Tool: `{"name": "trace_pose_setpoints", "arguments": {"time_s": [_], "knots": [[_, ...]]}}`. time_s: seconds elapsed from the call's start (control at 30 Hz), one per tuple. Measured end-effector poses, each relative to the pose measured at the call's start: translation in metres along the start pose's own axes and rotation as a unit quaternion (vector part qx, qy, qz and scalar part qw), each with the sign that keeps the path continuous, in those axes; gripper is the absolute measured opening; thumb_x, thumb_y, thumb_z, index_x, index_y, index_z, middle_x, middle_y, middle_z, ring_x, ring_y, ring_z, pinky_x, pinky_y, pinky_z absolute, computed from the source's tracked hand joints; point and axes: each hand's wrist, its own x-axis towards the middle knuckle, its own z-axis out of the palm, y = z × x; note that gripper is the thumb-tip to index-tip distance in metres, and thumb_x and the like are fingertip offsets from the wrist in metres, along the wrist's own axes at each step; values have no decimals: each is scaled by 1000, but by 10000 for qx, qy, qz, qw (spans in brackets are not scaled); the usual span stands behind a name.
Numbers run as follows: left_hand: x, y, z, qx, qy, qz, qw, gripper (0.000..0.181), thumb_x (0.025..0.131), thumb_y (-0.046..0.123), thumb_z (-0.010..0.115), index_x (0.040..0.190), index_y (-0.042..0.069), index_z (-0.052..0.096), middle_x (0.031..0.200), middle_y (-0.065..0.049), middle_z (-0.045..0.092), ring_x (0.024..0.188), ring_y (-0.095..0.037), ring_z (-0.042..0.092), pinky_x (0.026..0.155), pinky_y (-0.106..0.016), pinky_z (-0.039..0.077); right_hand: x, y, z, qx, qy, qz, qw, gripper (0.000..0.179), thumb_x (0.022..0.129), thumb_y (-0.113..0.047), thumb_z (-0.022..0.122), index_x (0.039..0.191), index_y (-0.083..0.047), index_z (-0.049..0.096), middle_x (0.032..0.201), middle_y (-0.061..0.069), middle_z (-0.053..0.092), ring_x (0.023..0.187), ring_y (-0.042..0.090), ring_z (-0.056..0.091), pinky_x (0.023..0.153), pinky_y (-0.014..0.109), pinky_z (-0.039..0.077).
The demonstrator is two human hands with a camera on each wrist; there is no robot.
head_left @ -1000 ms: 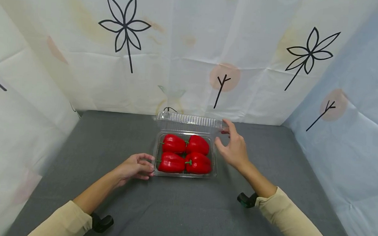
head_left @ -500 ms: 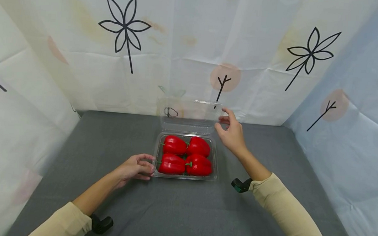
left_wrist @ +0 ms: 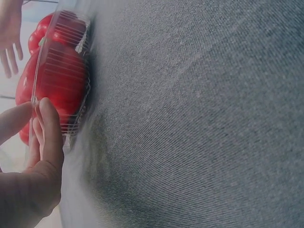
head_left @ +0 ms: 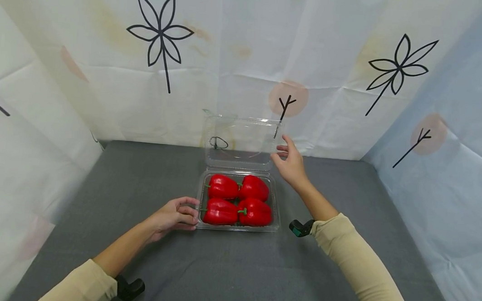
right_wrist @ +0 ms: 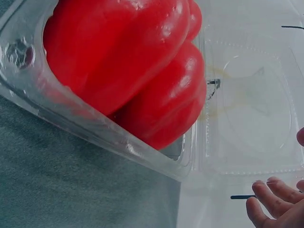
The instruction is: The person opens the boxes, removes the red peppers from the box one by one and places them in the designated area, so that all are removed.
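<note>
Several red bell peppers [head_left: 220, 211] lie in a clear plastic clamshell container [head_left: 277, 218] on the grey cloth. Its transparent lid [head_left: 242, 131] is raised and stands nearly upright at the back. At the container's left side, my left hand [head_left: 178, 214] pinches the rim between thumb and fingers; the left wrist view shows the thumb and fingertips [left_wrist: 47, 107] meeting there. My right hand [head_left: 291, 164] is at the lid's right edge with thumb and fingers apart. In the right wrist view its fingers [right_wrist: 273, 199] are loosely extended beside the lid edge; whether they touch it I cannot tell.
Grey cloth [head_left: 226, 272] covers the table around the container. A white curtain [head_left: 246, 41] with plant drawings hangs close behind the raised lid, and more curtain [head_left: 462, 148] closes the right side. A dark camera mount [head_left: 129, 289] sits on each wrist.
The lid has swung up and back from a lower tilt to nearly upright. My right hand has moved away and slightly left with it. My left hand has stayed at the container's rim.
</note>
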Motion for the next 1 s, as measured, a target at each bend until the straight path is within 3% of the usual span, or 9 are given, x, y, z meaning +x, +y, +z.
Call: {"name": "trace_pose_setpoints", "arguments": {"time_s": [0.73,1.0], "knots": [[-3,-8,7,73,-8,-130,9999,53,89,0,71,133,-4,42,102,-12,64,87,-23,68,85,-40,58,1,29,4,-394,-435,337,9977,76,94,-15,56,159,-13,16,149,26,41,126,38,54,96,52,50],[-6,-10,9,132,-57,-125,9998,53,88,2,72,131,-4,41,102,-12,64,86,-24,68,86,-40,58,-5,34,2,-638,-845,174,9942,77,96,-15,58,159,-8,14,148,29,41,124,42,55,98,55,49]]}}
